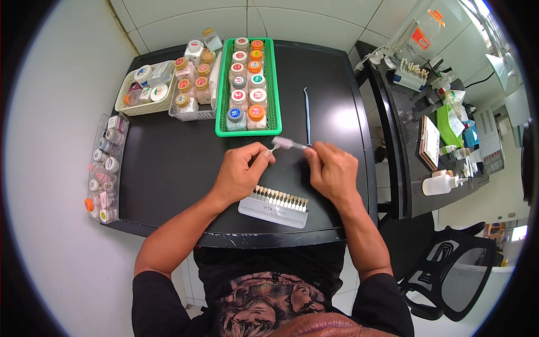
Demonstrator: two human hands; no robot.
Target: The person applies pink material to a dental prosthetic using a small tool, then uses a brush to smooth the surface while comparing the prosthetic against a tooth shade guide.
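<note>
Over the middle of the black table, my left hand [245, 169] is closed in a pinch on a small pale piece [273, 149] that sticks out past the fingertips; its kind is too small to make out. My right hand [334, 171] grips the dark thin handle of a brush [285, 143], its pale pinkish head blurred and reaching left to the small piece. Whether the two touch, I cannot tell. Between my forearms lies a tooth shade guide [274, 212], a grey holder with a row of tooth-coloured tabs. A slim blue dental hand tool [307, 115] lies just beyond my right hand.
A green basket [247, 133] of capped bottles stands at the far middle. Left of it are a clear bin [193, 116] of bottles and a cream basket [140, 109]. A clear tray [120, 185] of jars lines the left edge. A cluttered side bench [401, 168] and office chair [449, 275] are right.
</note>
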